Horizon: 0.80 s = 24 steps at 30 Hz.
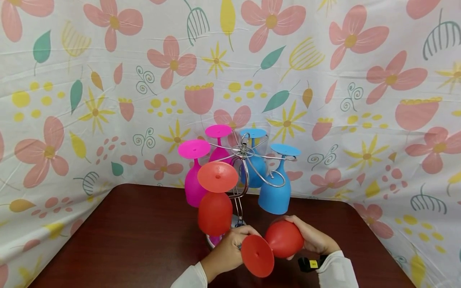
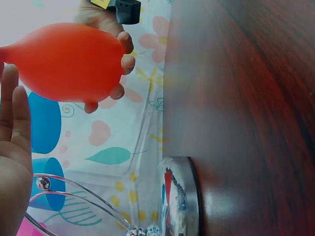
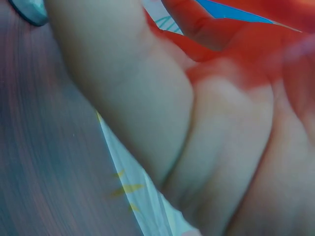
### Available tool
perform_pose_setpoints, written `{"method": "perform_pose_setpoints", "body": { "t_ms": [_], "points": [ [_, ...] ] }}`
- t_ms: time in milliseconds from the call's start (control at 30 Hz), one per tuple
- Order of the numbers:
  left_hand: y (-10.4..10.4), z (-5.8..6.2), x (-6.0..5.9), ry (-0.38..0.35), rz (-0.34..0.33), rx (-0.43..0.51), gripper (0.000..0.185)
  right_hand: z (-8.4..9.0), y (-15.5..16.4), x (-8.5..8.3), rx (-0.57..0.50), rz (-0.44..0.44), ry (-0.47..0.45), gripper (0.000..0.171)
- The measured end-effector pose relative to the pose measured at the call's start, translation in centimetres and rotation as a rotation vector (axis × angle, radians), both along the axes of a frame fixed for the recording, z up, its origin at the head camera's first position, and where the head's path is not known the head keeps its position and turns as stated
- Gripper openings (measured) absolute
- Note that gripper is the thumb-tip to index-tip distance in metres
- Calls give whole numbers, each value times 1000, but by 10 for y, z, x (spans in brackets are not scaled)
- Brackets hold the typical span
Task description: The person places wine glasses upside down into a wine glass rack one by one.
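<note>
A red plastic goblet [image 1: 284,239] lies on its side in the air just above the dark table [image 1: 126,240], its round foot [image 1: 257,256] turned towards me. My right hand [image 1: 313,238] cups the bowl, fingers [image 2: 122,61] curled round its end. My left hand [image 1: 227,250] holds the goblet at the stem behind the foot; its palm [image 2: 12,147] shows in the left wrist view below the red goblet [image 2: 64,61]. The right wrist view is filled by my right hand [image 3: 197,147] pressed against the red goblet [image 3: 221,34].
Behind the hands a wire rack [image 1: 243,152] on a round metal base [image 2: 179,196] carries upside-down goblets: one red [image 1: 215,212], two pink [image 1: 194,180], two blue [image 1: 275,192]. A floral cloth [image 1: 72,100] backs the table.
</note>
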<state>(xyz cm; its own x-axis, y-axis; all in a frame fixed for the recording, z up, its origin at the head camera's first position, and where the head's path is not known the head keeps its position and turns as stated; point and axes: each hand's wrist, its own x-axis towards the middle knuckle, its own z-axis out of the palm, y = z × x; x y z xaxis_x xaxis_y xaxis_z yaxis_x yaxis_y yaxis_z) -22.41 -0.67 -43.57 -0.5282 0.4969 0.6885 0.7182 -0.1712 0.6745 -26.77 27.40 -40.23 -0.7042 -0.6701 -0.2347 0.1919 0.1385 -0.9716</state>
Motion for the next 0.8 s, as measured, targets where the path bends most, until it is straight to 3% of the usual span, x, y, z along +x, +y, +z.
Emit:
{"method": "perform_pose_setpoints", "body": {
  "t_ms": [133,367,500,633,800],
  "points": [
    [-1,4,2,-44,13,-15,9,0,-2,3,51,-54,21,57],
    [0,7,1,106,52,33,9,-1,-1,5,72,-76,29,59],
    [1,6,-1,146,77,44,12,-1,-1,3,49,10,43,59],
    [1,4,-2,158,89,38,13,0,-5,1,102,108,146,55],
    [0,14,7,85,64,55,13,10,-10,6,279,106,337,43]
  ]
}}
